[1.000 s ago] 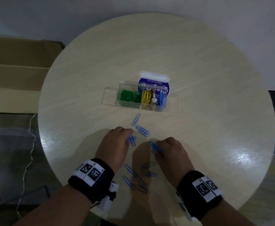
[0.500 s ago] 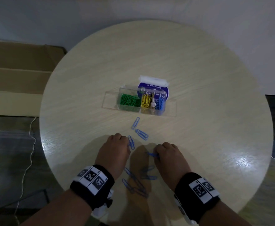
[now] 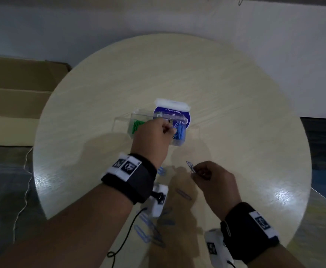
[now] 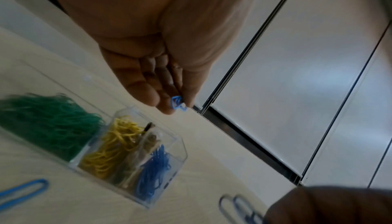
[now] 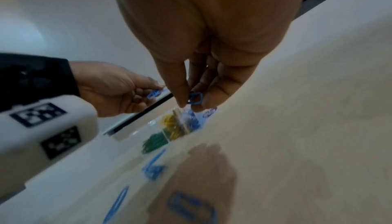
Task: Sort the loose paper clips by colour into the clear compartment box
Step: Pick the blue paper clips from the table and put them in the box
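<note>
I'm pinching blue clips [image 4: 177, 103] in my left hand [image 3: 152, 136] right over the compartment box [image 4: 135, 147]'s blue bay—release low; right hand [image 3: 214, 182] pinches another clip [image 3: 190, 166] behind.

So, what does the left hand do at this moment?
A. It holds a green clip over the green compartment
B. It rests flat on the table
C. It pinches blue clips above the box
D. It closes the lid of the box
C: the left hand pinches blue clips in its fingertips above the box, near the blue compartment.
</note>
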{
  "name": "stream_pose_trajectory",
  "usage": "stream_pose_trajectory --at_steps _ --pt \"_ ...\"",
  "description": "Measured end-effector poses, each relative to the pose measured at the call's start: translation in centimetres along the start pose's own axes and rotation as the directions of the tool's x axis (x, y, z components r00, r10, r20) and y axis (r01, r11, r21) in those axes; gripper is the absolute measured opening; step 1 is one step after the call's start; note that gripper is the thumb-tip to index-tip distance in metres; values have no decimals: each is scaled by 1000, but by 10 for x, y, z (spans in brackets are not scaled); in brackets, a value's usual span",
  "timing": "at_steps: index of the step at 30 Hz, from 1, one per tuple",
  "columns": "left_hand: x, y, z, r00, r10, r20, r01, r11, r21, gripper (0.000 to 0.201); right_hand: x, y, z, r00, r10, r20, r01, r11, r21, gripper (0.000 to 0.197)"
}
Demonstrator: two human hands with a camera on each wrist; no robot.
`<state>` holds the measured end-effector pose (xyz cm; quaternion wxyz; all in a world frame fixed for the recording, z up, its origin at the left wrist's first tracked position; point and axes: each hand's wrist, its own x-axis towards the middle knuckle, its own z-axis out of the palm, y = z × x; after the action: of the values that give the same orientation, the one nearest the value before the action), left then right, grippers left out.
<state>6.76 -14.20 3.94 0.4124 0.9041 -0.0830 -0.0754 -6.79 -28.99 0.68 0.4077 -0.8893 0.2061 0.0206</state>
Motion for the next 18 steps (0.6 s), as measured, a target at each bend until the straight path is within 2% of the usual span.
stream_pose_trajectory --at_steps 4,7,10,13,16,18 --pt "27 5 22 998 -21 67 19 999 31 23 18 -9 -19 998 25 -64 -14 987 160 18" --pt "28 -3 23 1000 12 5 -12 1000 15 24 35 -20 -25 998 22 -61 -8 975 221 23" --pt "15 -12 10 996 13 -85 -24 992 -126 23 57 -33 -23 999 16 -48 -7 983 185 20" --pt "-5 -28 -10 988 10 -153 -31 990 -137 15 83 -45 -12 999 11 -45 -5 992 126 13" --pt "-26 -51 -23 993 -10 -122 0 997 -81 12 103 -53 1 999 13 -45 -8 994 111 12" --pt "-37 -68 -27 995 -48 -91 44 998 -47 10 110 -56 6 999 41 -20 -38 991 128 25"
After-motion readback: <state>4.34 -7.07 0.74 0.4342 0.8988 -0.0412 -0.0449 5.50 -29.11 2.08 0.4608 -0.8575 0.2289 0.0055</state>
